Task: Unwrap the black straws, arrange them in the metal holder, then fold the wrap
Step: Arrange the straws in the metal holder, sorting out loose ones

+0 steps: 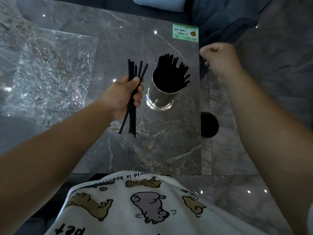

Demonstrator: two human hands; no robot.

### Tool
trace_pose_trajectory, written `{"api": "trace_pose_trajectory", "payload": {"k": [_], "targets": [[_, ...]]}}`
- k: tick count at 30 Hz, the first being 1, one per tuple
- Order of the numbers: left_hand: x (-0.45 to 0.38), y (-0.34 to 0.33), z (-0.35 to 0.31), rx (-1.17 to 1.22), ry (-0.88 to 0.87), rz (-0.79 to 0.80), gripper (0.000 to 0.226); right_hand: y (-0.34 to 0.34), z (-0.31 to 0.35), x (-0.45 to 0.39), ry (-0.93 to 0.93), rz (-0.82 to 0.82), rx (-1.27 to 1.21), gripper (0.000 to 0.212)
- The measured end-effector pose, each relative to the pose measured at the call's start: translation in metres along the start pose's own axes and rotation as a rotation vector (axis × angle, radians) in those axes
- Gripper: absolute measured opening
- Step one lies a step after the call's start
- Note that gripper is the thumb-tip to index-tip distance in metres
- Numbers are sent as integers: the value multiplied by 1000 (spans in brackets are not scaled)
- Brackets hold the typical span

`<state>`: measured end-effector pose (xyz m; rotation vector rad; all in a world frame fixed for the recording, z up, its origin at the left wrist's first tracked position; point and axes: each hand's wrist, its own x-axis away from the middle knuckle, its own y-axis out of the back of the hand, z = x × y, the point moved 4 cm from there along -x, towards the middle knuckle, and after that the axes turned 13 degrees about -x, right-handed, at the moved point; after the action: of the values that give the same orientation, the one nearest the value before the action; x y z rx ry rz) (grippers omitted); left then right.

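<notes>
My left hand (124, 95) grips a small bundle of black straws (133, 70) upright, just left of the metal holder (160, 99). The shiny cylindrical holder stands on the marble table and has many black straws (174, 68) fanned out of its top. My right hand (220, 58) is closed in a fist to the right of the holder, beyond the table's right edge; a dark bit shows by its fingers, but I cannot tell whether it is a straw. The clear plastic wrap (47, 72) lies crumpled and spread flat on the table at the left.
A green and white card (185, 33) lies at the table's far right corner. A dark round bin (209, 125) stands on the floor beside the table's right edge (200, 99). A blue cushion (159, 3) rests on dark seating at the back.
</notes>
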<state>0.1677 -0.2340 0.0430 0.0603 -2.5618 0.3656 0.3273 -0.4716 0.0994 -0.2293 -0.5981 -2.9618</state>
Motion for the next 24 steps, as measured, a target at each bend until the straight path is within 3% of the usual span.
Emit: {"api": "trace_pose_trajectory", "payload": {"k": [3,8,16,24], "targets": [[-2,-1,2,2,11,-22,17,-20,-12,-2,-34,175,18,4],[-4,-1,2,-4,24,-58,16,-56,-11,-5,-20,329,-5,25],[-7,3,0,12,13,-51,16,-71,-10,-11,11,313,91,8],[-10,7,2,18,9,-36,16,-66,-16,-11,-22,322,2,19]]}}
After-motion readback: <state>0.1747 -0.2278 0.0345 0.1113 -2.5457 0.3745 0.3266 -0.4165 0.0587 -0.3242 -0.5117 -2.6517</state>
